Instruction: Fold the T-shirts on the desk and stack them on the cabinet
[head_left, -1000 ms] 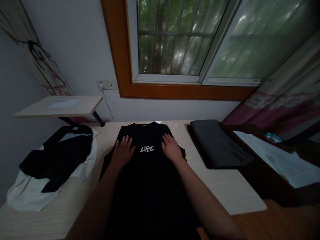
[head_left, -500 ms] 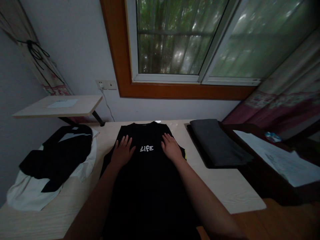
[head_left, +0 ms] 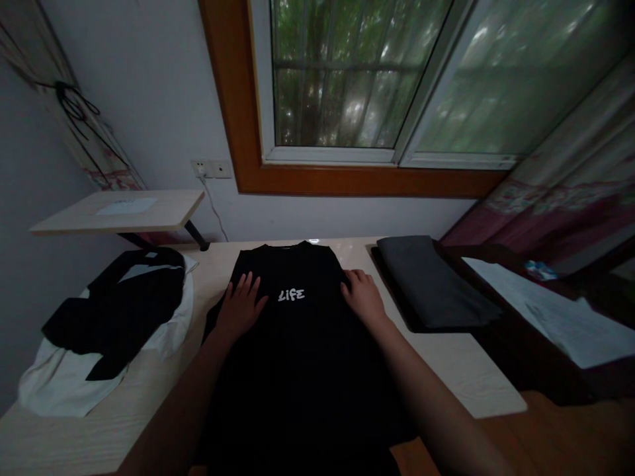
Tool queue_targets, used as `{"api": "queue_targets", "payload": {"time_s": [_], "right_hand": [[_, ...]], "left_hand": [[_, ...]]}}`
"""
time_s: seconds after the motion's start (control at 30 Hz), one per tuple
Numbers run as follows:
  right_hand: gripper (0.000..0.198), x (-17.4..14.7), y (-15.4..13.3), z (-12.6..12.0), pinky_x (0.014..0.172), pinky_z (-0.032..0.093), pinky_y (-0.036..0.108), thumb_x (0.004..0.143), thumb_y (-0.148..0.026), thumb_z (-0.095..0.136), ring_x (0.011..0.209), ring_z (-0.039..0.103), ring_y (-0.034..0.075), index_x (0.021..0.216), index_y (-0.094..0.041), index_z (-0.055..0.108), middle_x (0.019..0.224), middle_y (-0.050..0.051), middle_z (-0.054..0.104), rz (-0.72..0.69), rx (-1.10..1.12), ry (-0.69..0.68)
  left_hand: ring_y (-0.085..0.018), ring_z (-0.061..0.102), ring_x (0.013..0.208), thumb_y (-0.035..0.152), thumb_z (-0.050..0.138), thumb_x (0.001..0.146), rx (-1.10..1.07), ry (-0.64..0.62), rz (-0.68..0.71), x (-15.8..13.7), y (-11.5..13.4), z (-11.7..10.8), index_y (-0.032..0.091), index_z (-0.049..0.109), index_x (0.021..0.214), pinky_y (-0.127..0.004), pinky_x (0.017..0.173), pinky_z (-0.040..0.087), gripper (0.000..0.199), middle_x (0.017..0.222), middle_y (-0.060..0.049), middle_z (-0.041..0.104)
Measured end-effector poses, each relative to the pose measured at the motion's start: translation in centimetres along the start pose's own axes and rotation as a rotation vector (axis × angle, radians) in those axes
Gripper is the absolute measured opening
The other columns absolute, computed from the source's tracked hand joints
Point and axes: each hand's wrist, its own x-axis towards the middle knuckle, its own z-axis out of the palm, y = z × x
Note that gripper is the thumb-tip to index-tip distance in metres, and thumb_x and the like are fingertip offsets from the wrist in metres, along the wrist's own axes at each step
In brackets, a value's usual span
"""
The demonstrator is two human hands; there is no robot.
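Note:
A black T-shirt [head_left: 297, 357] with a small white print on its chest lies spread over the table, its collar toward the wall and its lower part reaching the near edge. My left hand [head_left: 241, 305] rests flat on the shirt's left side near the shoulder, fingers apart. At the shirt's right edge lies my right hand [head_left: 364, 296], its fingers stretched toward the wall and bent slightly over the cloth's border. The sleeves are mostly hidden beneath the shirt and my arms.
Black and white clothes [head_left: 124, 311] lie heaped on the left, below a small raised shelf [head_left: 119, 210]. Folded dark grey cloth [head_left: 431, 281] sits at the table's right. Beyond it, papers [head_left: 550, 311] lie on a dark surface. A window [head_left: 347, 79] is above the table.
My right hand has slid right, from the shirt's chest to its right edge. The left hand stays almost in place on the cloth.

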Motion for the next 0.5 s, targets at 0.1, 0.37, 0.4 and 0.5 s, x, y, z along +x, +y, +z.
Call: {"api": "queue_targets", "payload": {"time_s": [0.1,0.37,0.4,0.5], "right_hand": [[0.037,-0.8,1.8,-0.4,0.099,0.045,0.039,0.097,-0.032,0.054,0.112,0.06,0.03,0.13,-0.017,0.062,0.123,0.016,0.065,0.083,-0.035,-0.006],[0.02,0.1,3.9,-0.5,0.073,0.046,0.025,0.088,-0.034,0.064,0.09,0.07,0.021,0.099,-0.018,0.068,0.096,0.008,0.075,0.309,0.255,-0.344],[0.018,0.2,3.6,-0.7,0.07,0.045,0.025,0.087,-0.033,0.063,0.088,0.07,0.021,0.096,-0.018,0.067,0.094,0.007,0.074,0.314,0.3,-0.341],[0.011,0.0,1.9,-1.5,0.066,0.043,0.025,0.084,-0.031,0.061,0.077,0.066,0.019,0.088,-0.02,0.063,0.082,0.003,0.071,0.274,0.421,-0.255]], "left_hand": [[-0.029,0.02,0.156,0.054,0.031,0.102,0.002,-0.012,-0.002,0.0,0.1,-0.2,0.02,0.036,0.157,-0.053,0.125,0.015,0.065,0.167,-0.012,0.027],[-0.032,0.021,0.155,0.054,0.033,0.102,-0.03,-0.06,0.0,0.5,-0.2,-0.6,0.017,0.039,0.155,-0.057,0.123,0.018,0.065,0.166,-0.014,0.029],[-0.032,0.024,0.154,0.053,0.034,0.102,-0.055,-0.059,-0.014,0.7,-0.1,-0.8,0.018,0.042,0.153,-0.058,0.123,0.02,0.062,0.165,-0.014,0.032],[-0.031,0.042,0.144,0.045,0.037,0.102,-0.189,0.004,-0.029,1.8,0.7,-1.8,0.017,0.059,0.138,-0.054,0.121,0.027,0.051,0.153,-0.014,0.05]]}}
